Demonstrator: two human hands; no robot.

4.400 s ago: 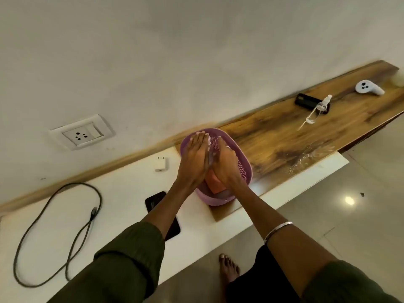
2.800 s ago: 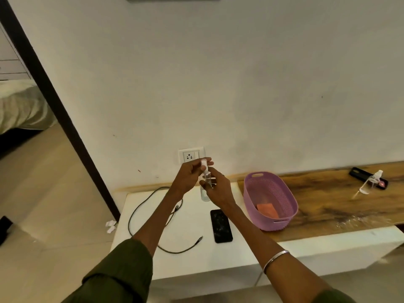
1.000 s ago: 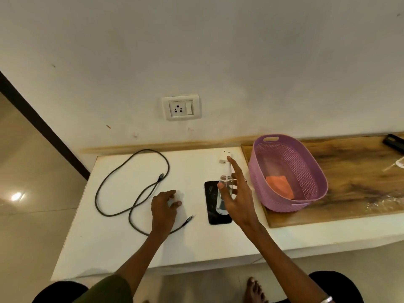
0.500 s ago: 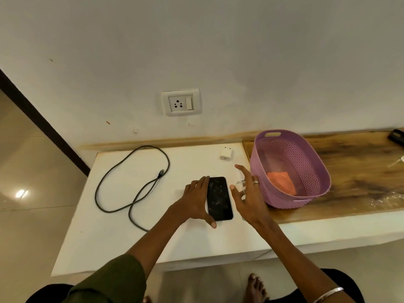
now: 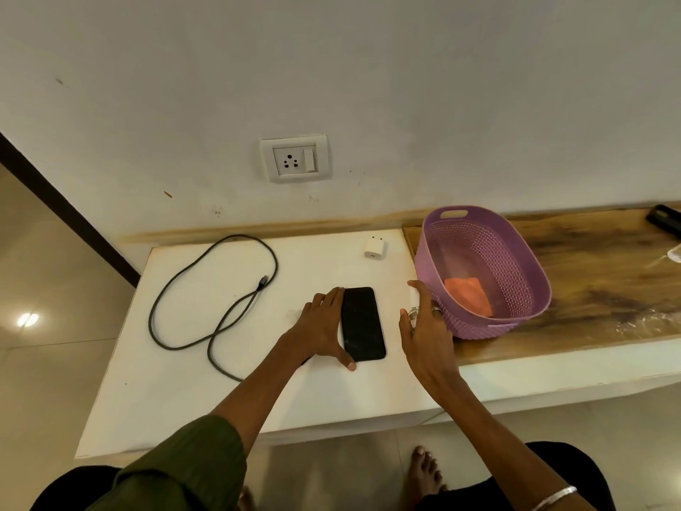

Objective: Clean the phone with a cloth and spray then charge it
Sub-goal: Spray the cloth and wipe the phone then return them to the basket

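The black phone (image 5: 363, 322) lies face up on the white table (image 5: 184, 400). My left hand (image 5: 318, 328) rests flat against its left edge, thumb at the lower left corner. My right hand (image 5: 427, 333) hovers to the phone's right with its fingers loosely around a small clear spray bottle (image 5: 412, 310), mostly hidden by the hand. An orange cloth (image 5: 468, 295) lies inside the purple basket (image 5: 490, 328). The white charger plug (image 5: 374, 248) sits behind the phone, and the dark cable (image 5: 221, 304) loops at the left.
A wall socket (image 5: 294, 159) is above the table. The basket stands on a wooden board (image 5: 608, 274), which carries a black object (image 5: 667, 221) at the far right. A small clear cap (image 5: 293, 312) lies left of my left hand. My bare feet are below the table edge.
The spray bottle came out of the basket and its cap came off. My right hand held it over the phone, then moved it right, beside the basket. My left hand moved to the phone's left edge.
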